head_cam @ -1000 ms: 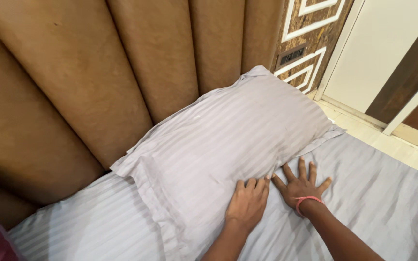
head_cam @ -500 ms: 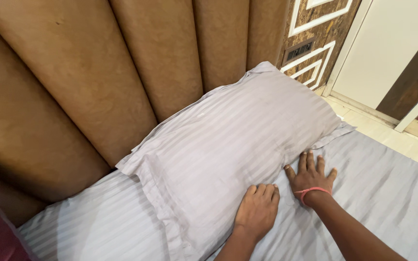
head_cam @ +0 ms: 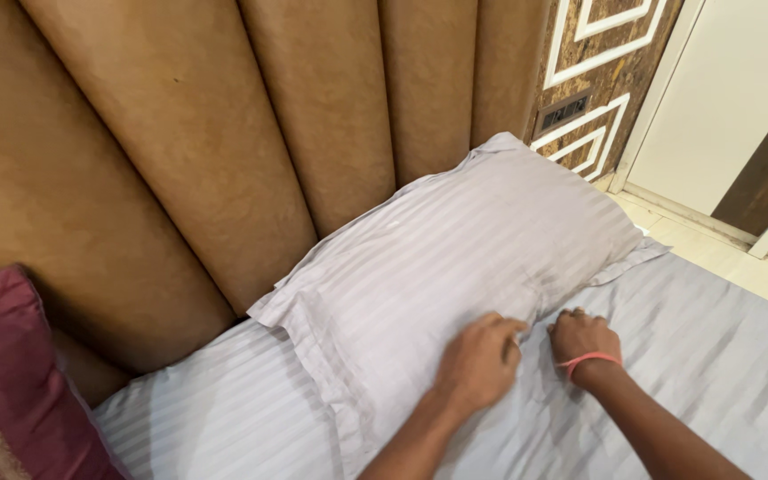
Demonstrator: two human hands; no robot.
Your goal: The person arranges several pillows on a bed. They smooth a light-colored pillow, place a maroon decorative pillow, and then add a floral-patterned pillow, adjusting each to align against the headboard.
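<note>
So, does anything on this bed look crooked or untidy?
The pillow lies at a slant to the headboard, and the sheet is creased near the right hand. Nothing looks torn or stained.

A tall padded brown headboard (head_cam: 224, 151) in vertical panels backs the bed. At its right end stands a patterned brown wall panel (head_cam: 597, 80) with white lines, then a white door (head_cam: 722, 98). Pale floor tiles (head_cam: 740, 258) run along the bed's right edge.

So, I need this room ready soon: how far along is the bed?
Done: the striped pillow lies flat against the padded headboard, on the bed sheet. In hand: the left hand and right hand press at the pillow's near edge. Left: the sheet shows wrinkles, and a maroon cushion sits at the side.
</note>
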